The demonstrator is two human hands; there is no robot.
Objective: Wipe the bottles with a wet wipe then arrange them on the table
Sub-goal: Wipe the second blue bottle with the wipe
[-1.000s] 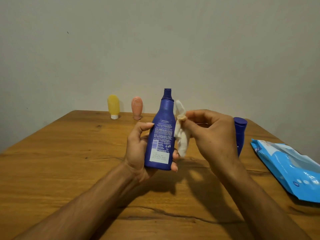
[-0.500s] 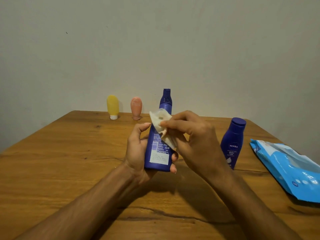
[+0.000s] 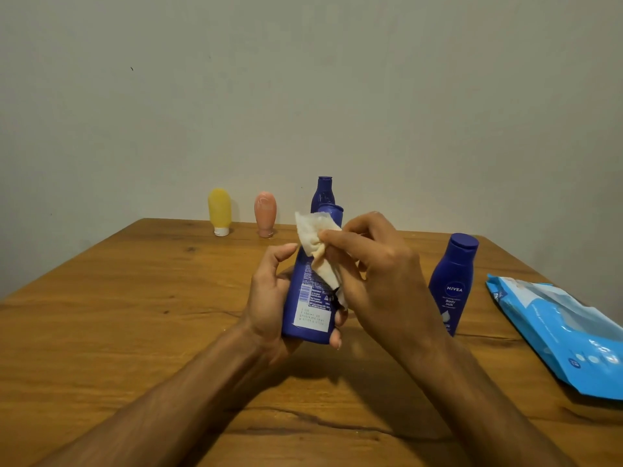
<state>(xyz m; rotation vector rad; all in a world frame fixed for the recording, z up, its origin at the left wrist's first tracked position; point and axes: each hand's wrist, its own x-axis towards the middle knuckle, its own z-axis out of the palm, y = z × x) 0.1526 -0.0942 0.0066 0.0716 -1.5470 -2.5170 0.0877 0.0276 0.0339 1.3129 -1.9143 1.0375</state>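
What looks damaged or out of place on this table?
Only the table itself stands out: a dark crack runs across the wood near the front. Nothing looks spilled or toppled.

- The right hand (image 3: 381,281) is shifted inward, toward the left hand (image 3: 266,298), from a spot beside the held bottle (image 3: 305,308) to one across its front.
- The wet wipe (image 3: 315,241), pinched a second ago clear of the bottle on the right hand's side, is now pressed against the bottle's upper front, just past the left thumb tip.
- One corner of the wipe is fanned out above the right fingers (image 3: 344,238), and a tail is laid down the label under the right palm.
- The Nivea bottle (image 3: 453,284), mostly hidden behind the right hand before, is now uncovered on that hand's outer side.
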